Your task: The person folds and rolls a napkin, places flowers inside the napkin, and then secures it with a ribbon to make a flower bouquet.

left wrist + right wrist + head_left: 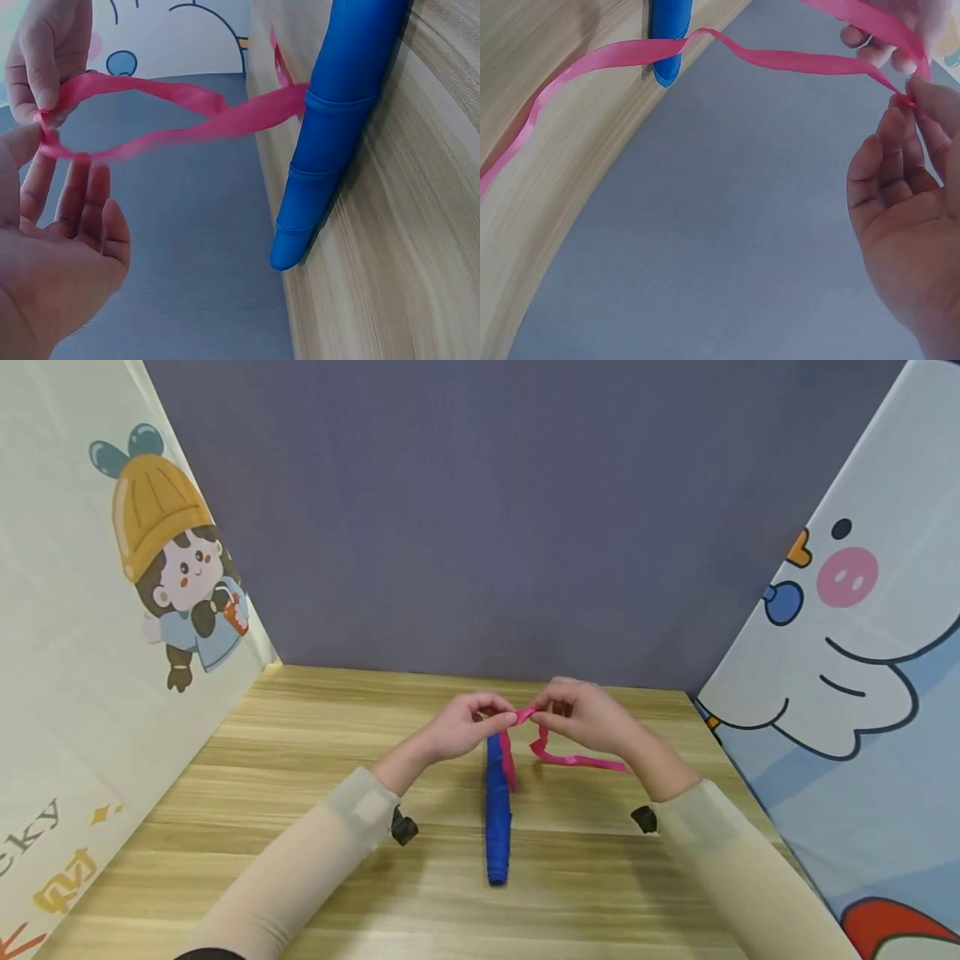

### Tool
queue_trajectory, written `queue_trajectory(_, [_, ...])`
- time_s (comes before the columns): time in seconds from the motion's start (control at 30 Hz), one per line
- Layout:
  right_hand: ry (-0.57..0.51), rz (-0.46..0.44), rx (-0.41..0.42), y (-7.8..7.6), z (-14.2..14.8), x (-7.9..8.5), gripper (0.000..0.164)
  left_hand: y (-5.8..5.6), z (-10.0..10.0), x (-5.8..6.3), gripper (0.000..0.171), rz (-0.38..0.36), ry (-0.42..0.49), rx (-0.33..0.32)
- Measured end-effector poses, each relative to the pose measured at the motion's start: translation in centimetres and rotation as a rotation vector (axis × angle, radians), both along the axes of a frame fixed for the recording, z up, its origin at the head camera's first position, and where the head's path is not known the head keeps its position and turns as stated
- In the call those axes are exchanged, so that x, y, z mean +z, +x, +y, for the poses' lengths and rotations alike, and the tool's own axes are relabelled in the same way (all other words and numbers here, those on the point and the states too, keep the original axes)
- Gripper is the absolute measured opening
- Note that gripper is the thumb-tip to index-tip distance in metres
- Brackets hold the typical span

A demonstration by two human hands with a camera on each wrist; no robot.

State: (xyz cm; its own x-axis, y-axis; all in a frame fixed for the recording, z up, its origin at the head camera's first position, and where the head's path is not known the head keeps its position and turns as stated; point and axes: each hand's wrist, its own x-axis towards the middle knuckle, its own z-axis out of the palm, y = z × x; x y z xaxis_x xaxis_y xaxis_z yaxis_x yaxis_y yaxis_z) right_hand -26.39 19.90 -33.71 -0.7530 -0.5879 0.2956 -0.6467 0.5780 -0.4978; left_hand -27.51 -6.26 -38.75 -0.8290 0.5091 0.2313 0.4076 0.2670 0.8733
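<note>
A pink ribbon (577, 761) is stretched between both hands, raised above the wooden table. My left hand (463, 727) pinches it between thumb and forefinger, the other fingers loosely bent. Close by on the right, my right hand (588, 717) also pinches the ribbon with its fingertips. Below the hands lies a long blue tube-like roll (337, 112) with several ridges across it, pointing away from me. One stretch of ribbon (247, 116) runs down to the roll's side, and a loose tail (622, 52) trails to the right. Whether the ribbon passes under the roll is hidden.
The wood-grain table (315, 860) ends at a grey back panel (480, 527). A white panel with a cartoon child (180, 568) stands at the left. Another panel with a cartoon white animal (847, 635) stands at the right.
</note>
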Motion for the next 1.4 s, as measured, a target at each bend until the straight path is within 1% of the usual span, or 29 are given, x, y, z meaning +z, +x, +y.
queue_trajectory(0.1, [-0.013, -0.024, -0.007, 0.0, -0.1, -0.1, 0.005, 0.1, 0.0, 0.2, 0.019, 0.001, 0.034, 0.025])
queue_trajectory(0.17, [-0.042, -0.068, -0.017, -0.1, -0.2, -0.3, 0.007, 0.1, -0.1, 0.3, 0.017, 0.000, 0.055, 0.037])
queue_trajectory(0.23, [-0.083, -0.129, -0.027, -0.1, -0.3, -0.5, 0.011, 0.1, -0.2, 0.4, 0.016, -0.008, 0.083, 0.034])
queue_trajectory(0.3, [-0.142, -0.210, -0.031, -0.3, -0.4, -0.9, 0.013, 0.1, -0.4, 0.6, 0.015, -0.013, 0.097, 0.029])
queue_trajectory(0.4, [-0.228, -0.312, -0.019, -0.6, -0.4, -1.5, 0.018, 0.0, -0.8, 0.8, 0.013, -0.018, 0.113, 0.028])
queue_trajectory(0.5, [-0.297, -0.385, -0.008, -0.9, -0.2, -2.0, 0.017, -0.1, -1.3, 1.0, 0.013, -0.007, 0.106, 0.061])
queue_trajectory(0.67, [-0.383, -0.450, -0.018, -1.0, 1.0, -2.7, 0.016, -0.4, -2.7, 1.1, 0.013, 0.018, 0.087, 0.125])
queue_trajectory(0.87, [-0.496, -0.524, -0.048, -1.1, 2.5, -3.4, 0.025, -0.7, -4.2, 1.1, 0.012, 0.018, 0.069, 0.150])
queue_trajectory(0.97, [-0.490, -0.532, -0.071, -1.3, 3.2, -3.6, 0.024, -0.7, -4.8, 1.0, 0.011, 0.022, 0.053, 0.152])
queue_trajectory(1.07, [-0.429, -0.490, -0.068, -1.2, 3.7, -3.8, 0.024, -0.8, -5.1, 1.0, 0.010, 0.027, 0.037, 0.149])
queue_trajectory(1.17, [-0.378, -0.459, -0.064, -1.2, 4.1, -3.8, 0.027, -0.8, -5.3, 0.9, 0.010, 0.030, 0.028, 0.145])
queue_trajectory(1.33, [-0.298, -0.456, -0.101, -1.0, 4.7, -3.8, 0.031, -0.8, -5.8, 0.8, 0.010, 0.033, 0.020, 0.142])
queue_trajectory(1.4, [-0.282, -0.453, -0.110, -1.0, 4.8, -3.9, 0.032, -0.8, -6.0, 0.8, 0.010, 0.037, 0.015, 0.148])
